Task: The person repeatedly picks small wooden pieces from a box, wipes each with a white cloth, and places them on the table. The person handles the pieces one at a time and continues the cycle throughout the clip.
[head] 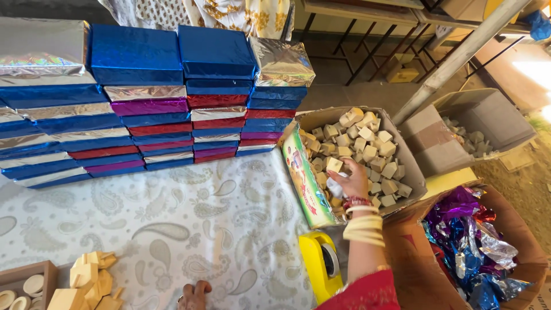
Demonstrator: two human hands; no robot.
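My right hand (349, 182) reaches into a cardboard box (344, 116) full of small wooden blocks and is closed on one wooden block (334, 165) with a bit of white paper under the fingers. Bangles ring that wrist, and a red sleeve covers the arm. My left hand (194, 295) rests on the paisley tablecloth (201, 218) at the bottom edge, only its fingers showing, nothing visible in it. A loose pile of wooden blocks (89, 281) lies to its left.
Stacks of foil-wrapped flat boxes (143, 109) in blue, silver, red and purple line the back of the table. A yellow tape dispenser (318, 264) sits by my right arm. A box of crumpled foil sheets (476, 247) stands at right, another block-filled carton (470, 138) behind it. A wooden tray (23, 284) is bottom left.
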